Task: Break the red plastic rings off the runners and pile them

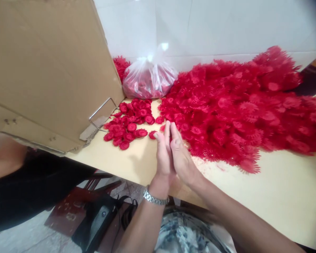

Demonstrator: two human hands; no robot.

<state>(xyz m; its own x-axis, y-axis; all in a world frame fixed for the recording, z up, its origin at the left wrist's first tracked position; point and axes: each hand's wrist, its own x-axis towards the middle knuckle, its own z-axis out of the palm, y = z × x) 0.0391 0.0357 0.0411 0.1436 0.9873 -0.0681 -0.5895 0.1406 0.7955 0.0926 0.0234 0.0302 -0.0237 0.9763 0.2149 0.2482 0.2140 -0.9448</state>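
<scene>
While the left hand (163,154) and right hand (181,156) meet palm to palm, fingers straight, any item between them cannot be confirmed. Serrated red pieces (226,105) form a large heap on the table (287,186) at right and a smaller cluster at left, nearside of a translucent bag (150,79).

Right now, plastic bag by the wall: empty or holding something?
Holding something: red pieces show through the lower part of the plastic bag.

Bare tabletop (281,182) lies open nearest; the cardboard box (42,70) blocks the left.
</scene>
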